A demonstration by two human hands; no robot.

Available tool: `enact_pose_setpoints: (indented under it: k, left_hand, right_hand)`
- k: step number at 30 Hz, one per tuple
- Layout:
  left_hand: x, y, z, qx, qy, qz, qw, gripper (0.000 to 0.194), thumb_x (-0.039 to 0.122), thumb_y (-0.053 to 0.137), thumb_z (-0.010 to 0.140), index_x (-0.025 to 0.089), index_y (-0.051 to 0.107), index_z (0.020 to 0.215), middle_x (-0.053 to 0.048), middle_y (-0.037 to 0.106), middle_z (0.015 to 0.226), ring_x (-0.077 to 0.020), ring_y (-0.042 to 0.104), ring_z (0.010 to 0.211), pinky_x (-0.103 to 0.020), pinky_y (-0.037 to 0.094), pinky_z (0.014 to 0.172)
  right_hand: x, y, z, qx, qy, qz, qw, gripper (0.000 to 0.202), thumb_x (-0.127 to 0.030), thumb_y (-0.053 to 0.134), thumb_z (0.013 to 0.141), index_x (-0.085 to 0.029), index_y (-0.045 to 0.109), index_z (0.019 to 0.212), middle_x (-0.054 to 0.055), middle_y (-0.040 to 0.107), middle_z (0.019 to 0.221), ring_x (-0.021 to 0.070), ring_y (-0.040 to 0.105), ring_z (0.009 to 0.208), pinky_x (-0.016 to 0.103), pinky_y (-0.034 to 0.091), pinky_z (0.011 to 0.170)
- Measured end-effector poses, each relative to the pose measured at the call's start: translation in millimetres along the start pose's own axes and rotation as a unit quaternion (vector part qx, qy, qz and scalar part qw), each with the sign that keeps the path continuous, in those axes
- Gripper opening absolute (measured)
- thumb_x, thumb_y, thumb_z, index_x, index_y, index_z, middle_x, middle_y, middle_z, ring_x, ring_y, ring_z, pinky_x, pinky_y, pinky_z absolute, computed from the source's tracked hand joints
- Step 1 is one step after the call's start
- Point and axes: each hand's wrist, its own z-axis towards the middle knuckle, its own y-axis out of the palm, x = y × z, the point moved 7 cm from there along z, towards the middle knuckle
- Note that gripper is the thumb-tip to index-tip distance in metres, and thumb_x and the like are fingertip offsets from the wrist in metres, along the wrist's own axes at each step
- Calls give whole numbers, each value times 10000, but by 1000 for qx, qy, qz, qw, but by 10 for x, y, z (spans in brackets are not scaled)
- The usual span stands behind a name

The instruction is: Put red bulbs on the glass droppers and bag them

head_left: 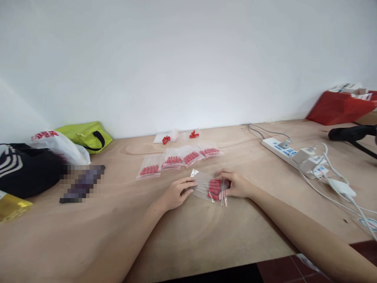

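Observation:
A clear zip-lock bag lies on the wooden table in front of me, turned sideways. Several red, rod-like pieces rest in its right half. My left hand pinches the bag's left edge between thumb and fingers. At the other end, my right hand has its fingers closed on the bag's right edge, beside the red pieces. Just beyond my hands is a row of similar bags, among them a leftmost bag and a middle bag, each with red pieces inside.
Two small heaps of red pieces, a left heap and a right heap, sit on plastic by the wall. A power strip with cables is on the right. A green bag, white bag and black bag stand left.

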Motion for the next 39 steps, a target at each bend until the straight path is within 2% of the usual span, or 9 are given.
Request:
enact_pose_setpoints:
  k: [4,10,15,18,22,26,30,35,39]
  left_hand:
    - [-25,53,152,12,34,11,999,258,177,465,836,217,594,1056,-59,550,1172,-180,541,1047,-337,439,902]
    - [34,19,381,197,20,47,979,169,200,500,816,181,597,953,-66,582,961,-186,561,919,-349,468,821]
    - [398,194,263,112,46,23,992,420,431,629,701,174,537,1020,-79,564,990,-213,559,917,-347,474,796]
    - [487,236,197,78,57,31,995,468,407,641,692,177,510,1078,-86,558,1048,-221,552,945,-362,473,815]
    - [394,176,194,83,73,55,992,262,280,537,801,169,559,1037,-79,596,1029,-194,581,927,-342,490,809]
    - [319,135,176,77,120,75,987,260,279,499,837,175,580,1061,-80,612,1073,-186,591,970,-327,503,828]
    - [305,140,159,87,138,89,983,253,271,481,852,160,607,1042,-75,648,1029,-179,610,949,-316,518,819]
    - [351,140,157,112,146,116,976,234,234,471,855,139,625,1003,-77,668,980,-177,625,912,-313,527,807]
    - [401,92,182,150,182,168,957,261,297,507,837,122,607,1004,-95,661,979,-183,631,885,-301,540,767]
  right_hand:
    - [26,-43,-124,31,-16,-21,999,421,-480,664,641,-170,615,921,76,575,887,158,545,769,268,438,666]
    - [73,-157,-316,88,5,-72,994,306,-452,625,697,-161,602,791,25,537,682,98,478,543,219,385,489]
    - [-2,-74,-334,138,43,-110,983,249,-405,602,727,-168,572,799,10,525,649,90,464,509,214,387,466]
    - [-46,-20,-304,161,52,-112,979,235,-384,587,744,-170,568,839,11,525,671,87,469,508,215,401,464]
    - [-49,-43,-293,153,19,-75,985,299,-404,611,724,-179,587,919,17,527,710,91,498,528,219,436,472]
    - [-53,-94,-330,121,-44,-76,989,308,-339,588,758,-189,582,1028,55,565,838,110,556,639,232,485,554]
    - [-115,-68,-355,106,-108,-174,973,242,-201,460,834,-191,590,1038,79,587,900,130,579,765,245,492,642]
    - [-187,-8,-344,121,-151,-326,925,217,-190,422,855,-167,630,911,80,619,797,132,574,666,244,460,567]
    - [-176,-25,-321,142,-144,-323,925,209,-177,418,862,-176,626,890,68,637,789,123,582,661,231,455,574]
